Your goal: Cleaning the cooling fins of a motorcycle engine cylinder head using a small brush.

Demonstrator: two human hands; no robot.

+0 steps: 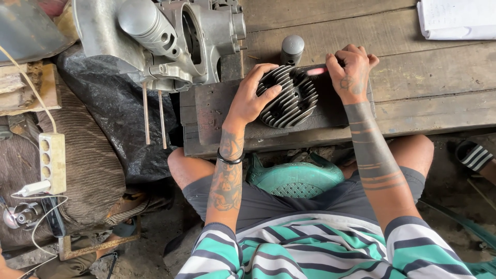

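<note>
Pink tool [316, 71] in the right hand [353, 72] was motion-blurred, kind could not be told, its handle hidden in the fist. Left hand [251, 98] covered the left side of the finned cylinder head [290, 98]. Engine casing [170, 36] was cut by the top edge, white paper [457, 19] by the top-right corner. Striped sandal [474, 155] ran off the right edge

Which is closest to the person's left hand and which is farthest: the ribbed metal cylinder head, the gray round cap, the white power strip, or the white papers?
From the left hand, in the head view:
1. Finned cylinder head: the hand rests on it.
2. Gray round cap: just beyond the cylinder head, up and to the right.
3. White power strip and white papers: both far off, strip at left, papers at top right; too close to call.
</note>
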